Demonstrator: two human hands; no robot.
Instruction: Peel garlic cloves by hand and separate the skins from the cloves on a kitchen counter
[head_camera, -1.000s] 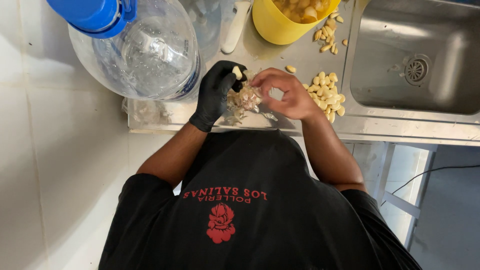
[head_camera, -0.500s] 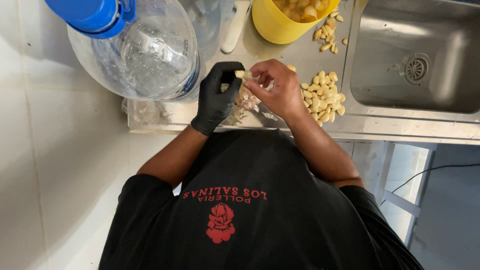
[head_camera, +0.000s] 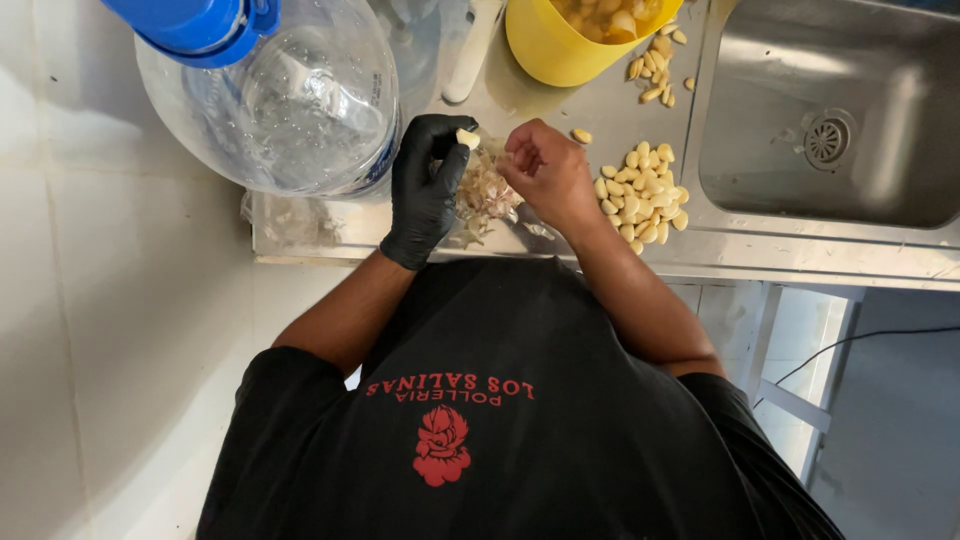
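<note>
right now the gloved left hand (head_camera: 425, 190) pinches a peeled garlic clove (head_camera: 467, 138) in its grip above a heap of garlic skins (head_camera: 484, 192) on the steel surface (head_camera: 560, 110). the bare right hand (head_camera: 545, 172) curls loosely beside it, holding nothing visible, near the pile of peeled cloves (head_camera: 640, 192).

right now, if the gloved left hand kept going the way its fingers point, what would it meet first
The left hand, holding a garlic clove, points up the counter. First in that line looks like the white handle beside the water jug, though depth is unclear.
</note>
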